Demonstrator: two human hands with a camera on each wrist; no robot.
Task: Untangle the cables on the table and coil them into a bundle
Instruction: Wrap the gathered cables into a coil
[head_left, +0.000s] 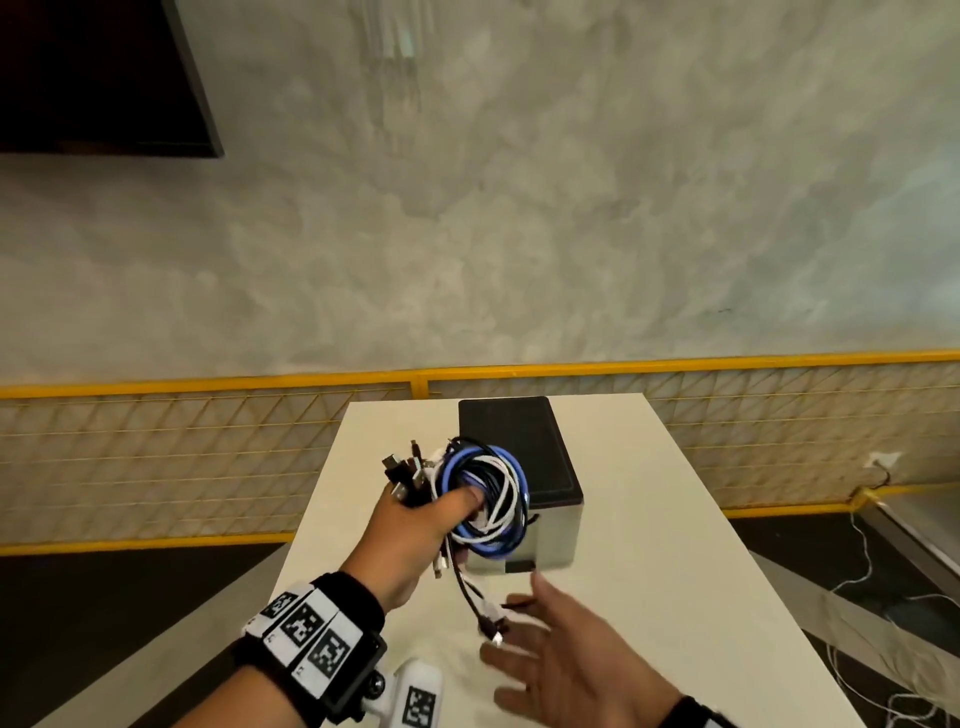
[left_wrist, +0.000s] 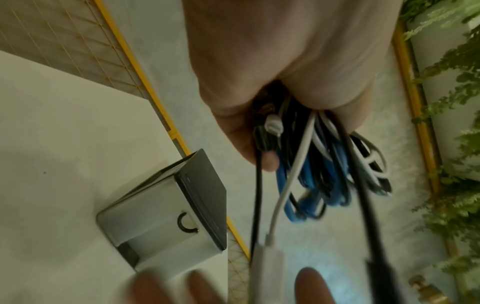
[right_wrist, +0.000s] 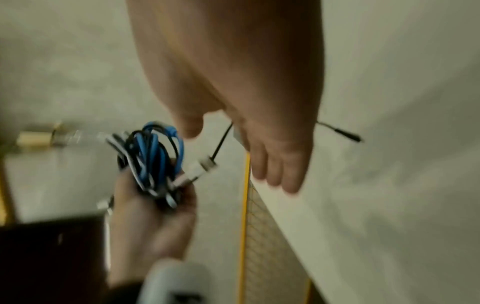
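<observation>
A coiled bundle of blue, white and black cables (head_left: 485, 501) is held up above the white table (head_left: 675, 571) by my left hand (head_left: 421, 525), thumb pressed over the loops. Plug ends stick out above the fist (head_left: 402, 467), and loose black and white tails (head_left: 480, 605) hang below it. The left wrist view shows the same bundle (left_wrist: 319, 174) gripped in the fist, tails (left_wrist: 272, 216) dangling. My right hand (head_left: 561, 660) hovers open, fingers spread, just under the hanging ends; whether it touches them I cannot tell. In the right wrist view the bundle (right_wrist: 153, 156) sits left of the straight fingers (right_wrist: 278, 164).
A silver box with a black lid (head_left: 524, 467) stands on the table right behind the bundle, also seen as the box (left_wrist: 166, 207) in the left wrist view. A yellow mesh fence (head_left: 208, 457) runs behind the table. White cords (head_left: 862, 566) lie on the floor at right.
</observation>
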